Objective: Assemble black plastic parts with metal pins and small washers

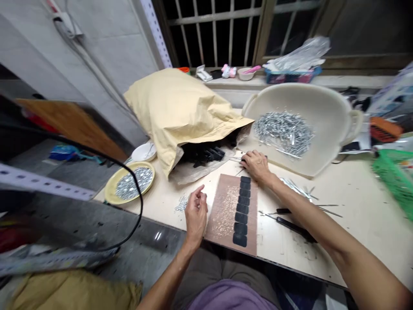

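Observation:
My left hand [196,212] hovers over the table's front edge, fingers curled in a loose pinch beside a small heap of silver bits [181,203]; what it holds, if anything, I cannot make out. My right hand [256,165] reaches forward, palm down, fingers closed on thin metal pieces [238,159] by the mouth of a tan paper bag [180,110] with black parts [204,154] inside. Between the hands lies a brown board [226,211] carrying a column of several black pads [242,211].
A cream tub [322,107] tipped on its side holds a pile of silver metal clips [284,131]. A yellow plate [111,191] with silver bits sits far left. Tweezers and a black-handled tool [292,224] lie at right. A green basket [395,176] stands at the far right.

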### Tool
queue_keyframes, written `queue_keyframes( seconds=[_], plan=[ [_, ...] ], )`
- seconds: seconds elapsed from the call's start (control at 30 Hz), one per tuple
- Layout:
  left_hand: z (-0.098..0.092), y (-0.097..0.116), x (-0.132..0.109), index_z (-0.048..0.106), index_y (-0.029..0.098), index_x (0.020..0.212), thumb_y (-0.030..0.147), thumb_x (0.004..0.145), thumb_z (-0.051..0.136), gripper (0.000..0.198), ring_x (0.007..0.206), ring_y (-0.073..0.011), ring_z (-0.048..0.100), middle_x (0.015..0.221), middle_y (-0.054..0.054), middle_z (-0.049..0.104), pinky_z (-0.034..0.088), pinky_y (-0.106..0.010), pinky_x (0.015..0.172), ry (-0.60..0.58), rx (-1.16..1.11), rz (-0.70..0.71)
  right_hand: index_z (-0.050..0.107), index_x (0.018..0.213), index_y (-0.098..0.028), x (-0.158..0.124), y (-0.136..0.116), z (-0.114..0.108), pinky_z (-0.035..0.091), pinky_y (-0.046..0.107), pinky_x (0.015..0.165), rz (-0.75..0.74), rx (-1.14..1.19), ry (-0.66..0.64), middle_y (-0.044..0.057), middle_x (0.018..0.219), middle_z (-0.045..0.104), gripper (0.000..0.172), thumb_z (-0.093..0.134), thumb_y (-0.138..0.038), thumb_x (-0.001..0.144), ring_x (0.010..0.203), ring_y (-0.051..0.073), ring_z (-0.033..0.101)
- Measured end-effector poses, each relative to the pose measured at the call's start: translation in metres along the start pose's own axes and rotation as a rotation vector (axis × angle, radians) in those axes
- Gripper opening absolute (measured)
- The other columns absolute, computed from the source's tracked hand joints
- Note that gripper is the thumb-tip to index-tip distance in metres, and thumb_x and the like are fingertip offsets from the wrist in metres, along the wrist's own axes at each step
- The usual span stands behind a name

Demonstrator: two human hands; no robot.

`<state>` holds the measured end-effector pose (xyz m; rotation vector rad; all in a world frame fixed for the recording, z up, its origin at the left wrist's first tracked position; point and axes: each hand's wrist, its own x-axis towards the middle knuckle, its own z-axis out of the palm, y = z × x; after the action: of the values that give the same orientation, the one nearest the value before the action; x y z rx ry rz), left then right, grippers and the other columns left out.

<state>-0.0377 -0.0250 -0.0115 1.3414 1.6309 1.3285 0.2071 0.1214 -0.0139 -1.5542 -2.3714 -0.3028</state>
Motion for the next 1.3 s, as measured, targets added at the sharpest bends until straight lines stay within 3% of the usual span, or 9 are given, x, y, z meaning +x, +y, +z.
queue_keyframes(
  seconds=[0.1,0.23,0.5,0.7,0.87,0.97,1.03,1.1,1.3],
  plan=[
    [-0.047,-0.006,0.013,0.061,0.019,0.111,0.036,0.09,0.046,0.031,0.069,-0.0128,0.053,0.09,-0.005,0.06,0.043,-0.025,0.065,0.124,0.241,0.087,0.064,0.091,-0.015,0.012,-0.002,0.019,0.026,0.034,0.07,-0.065,-0.112,-0.05,0.011,0.092,0.061,0.021,0.051,-0.031,0.09,0.089,0.024,0.042],
    [-0.083,-0.021,0.02,0.067,0.021,0.101,0.032,0.09,0.046,0.025,0.084,-0.0188,0.053,0.088,-0.006,0.061,0.043,-0.031,0.076,0.001,0.607,0.267,0.065,0.093,-0.015,0.013,0.0,0.031,0.024,0.035,0.068,-0.142,-0.17,-0.064,0.012,0.089,0.058,0.024,0.042,-0.022,0.092,0.088,0.024,0.04],
    [-0.058,-0.031,0.031,0.068,0.024,0.09,0.03,0.09,0.047,0.022,0.084,-0.0235,0.044,0.085,-0.008,0.059,0.037,-0.032,0.062,-0.193,1.042,0.383,0.065,0.091,-0.012,-0.001,-0.001,0.026,0.03,0.034,0.069,-0.126,-0.211,-0.029,0.013,0.093,0.056,0.027,0.038,-0.013,0.09,0.084,0.024,0.04],
    [-0.054,-0.035,0.036,0.064,0.018,0.076,0.016,0.088,0.045,0.023,0.085,-0.0252,0.045,0.084,-0.011,0.057,0.037,-0.036,0.066,-0.259,1.11,0.419,0.063,0.104,-0.015,-0.012,-0.004,0.007,0.036,0.033,0.077,-0.108,-0.111,0.125,0.012,0.104,0.059,0.026,0.04,-0.015,0.092,0.089,0.022,0.044],
    [-0.051,-0.026,0.037,0.062,0.017,0.075,0.014,0.082,0.051,0.013,0.084,-0.0222,0.051,0.082,-0.008,0.06,0.042,-0.035,0.073,-0.185,0.823,0.344,0.062,0.112,-0.018,-0.03,-0.049,-0.037,0.043,0.033,0.075,-0.084,0.097,0.206,0.01,0.099,0.06,0.029,0.04,-0.017,0.093,0.088,0.021,0.05],
    [-0.042,-0.014,0.038,0.061,0.017,0.072,0.021,0.077,0.058,0.007,0.071,-0.0168,0.056,0.072,-0.004,0.061,0.045,-0.031,0.067,-0.175,0.326,0.071,0.058,0.12,-0.019,-0.049,-0.09,-0.058,0.049,0.031,0.067,-0.091,0.365,0.159,0.01,0.099,0.06,0.033,0.037,-0.017,0.094,0.081,0.018,0.055],
    [-0.032,-0.004,0.036,0.06,0.015,0.073,0.029,0.075,0.062,0.014,0.065,-0.0142,0.059,0.069,-0.003,0.063,0.047,-0.028,0.063,-0.197,-0.044,-0.141,0.058,0.12,-0.021,-0.061,-0.112,-0.065,0.051,0.031,0.069,-0.109,0.498,0.111,0.008,0.1,0.061,0.032,0.039,-0.019,0.094,0.083,0.018,0.058],
    [-0.023,0.007,0.033,0.06,0.014,0.076,0.034,0.072,0.067,0.022,0.063,-0.0128,0.06,0.071,-0.003,0.064,0.049,-0.027,0.063,-0.212,-0.314,-0.254,0.058,0.121,-0.023,-0.069,-0.124,-0.066,0.051,0.03,0.072,-0.109,0.541,0.065,0.007,0.098,0.063,0.032,0.04,-0.021,0.094,0.085,0.018,0.059],
    [-0.006,0.029,0.02,0.06,0.012,0.076,0.03,0.07,0.07,0.022,0.063,-0.0099,0.06,0.068,-0.001,0.063,0.05,-0.025,0.066,-0.206,-0.486,-0.267,0.056,0.125,-0.027,-0.077,-0.129,-0.065,0.047,0.025,0.072,-0.058,0.471,0.023,0.005,0.091,0.064,0.034,0.041,-0.023,0.095,0.082,0.017,0.06]
  ],
)
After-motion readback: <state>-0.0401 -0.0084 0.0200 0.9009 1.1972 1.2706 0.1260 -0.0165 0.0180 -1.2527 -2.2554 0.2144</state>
